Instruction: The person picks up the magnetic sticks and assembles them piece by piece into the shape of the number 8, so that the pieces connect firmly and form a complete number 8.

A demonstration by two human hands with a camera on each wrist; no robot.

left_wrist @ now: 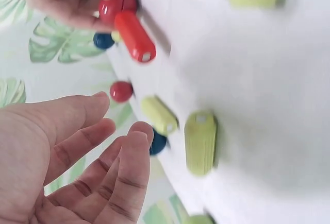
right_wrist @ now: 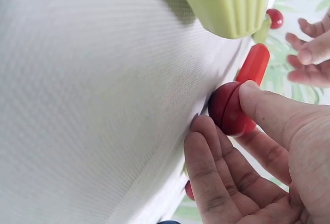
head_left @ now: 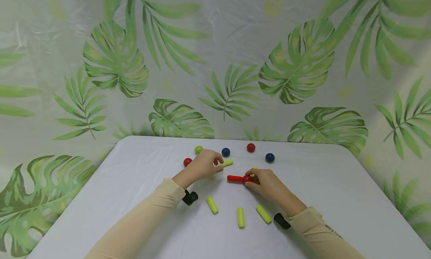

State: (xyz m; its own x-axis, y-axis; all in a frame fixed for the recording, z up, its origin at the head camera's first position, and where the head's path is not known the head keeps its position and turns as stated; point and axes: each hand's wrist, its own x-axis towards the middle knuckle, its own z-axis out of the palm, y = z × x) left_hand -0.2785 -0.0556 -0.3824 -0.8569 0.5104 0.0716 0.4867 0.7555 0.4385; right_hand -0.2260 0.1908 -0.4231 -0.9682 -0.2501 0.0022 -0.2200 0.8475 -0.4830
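Observation:
My right hand (head_left: 269,184) pinches a dark red ball (right_wrist: 227,108) between thumb and fingers, low over the white table. A bright red ribbed stick (head_left: 234,178) extends leftward from that ball, its end meeting the ball's side. To the left, my left hand (head_left: 203,165) hovers with its fingers loosely bent and nothing between them, as the left wrist view confirms. Just beyond its fingertips in the head view lies a yellow-green stick (head_left: 226,163). Another yellow-green stick (head_left: 254,171) is partly hidden behind the right hand.
Nearer the front lie three yellow-green sticks (head_left: 240,218). Along the back are a green ball (head_left: 198,150), a blue ball (head_left: 226,152), a red ball (head_left: 250,147) and another blue ball (head_left: 270,157). A second red ball (head_left: 187,162) sits beside the left hand. A leaf-patterned curtain hangs behind.

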